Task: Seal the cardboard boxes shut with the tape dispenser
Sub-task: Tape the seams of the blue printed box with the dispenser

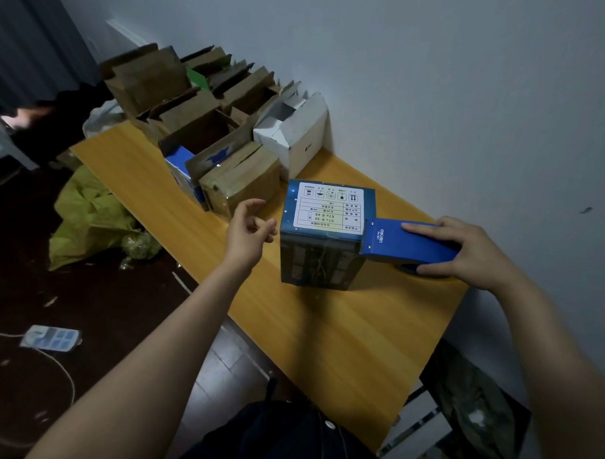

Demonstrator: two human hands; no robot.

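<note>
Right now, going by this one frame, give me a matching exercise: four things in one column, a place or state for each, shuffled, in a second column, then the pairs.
Things
1. tape dispenser
2. white box
3. power strip
4. left hand

Places or states
A. on the floor
B. beside the blue box, holding nothing
C. gripped by the right hand, front end at the blue box's top edge
D. near the wall, flaps open

Pairs: 1-C, 2-D, 3-A, 4-B

Bench [342, 327]: smooth yellow wood-grain laminate. Blue box [325, 230]: printed cardboard, glossy tape noted. Tape dispenser [410, 243]: matt blue metal or plastic, undetermined. Brown boxes [195, 122]: rough cardboard.
</note>
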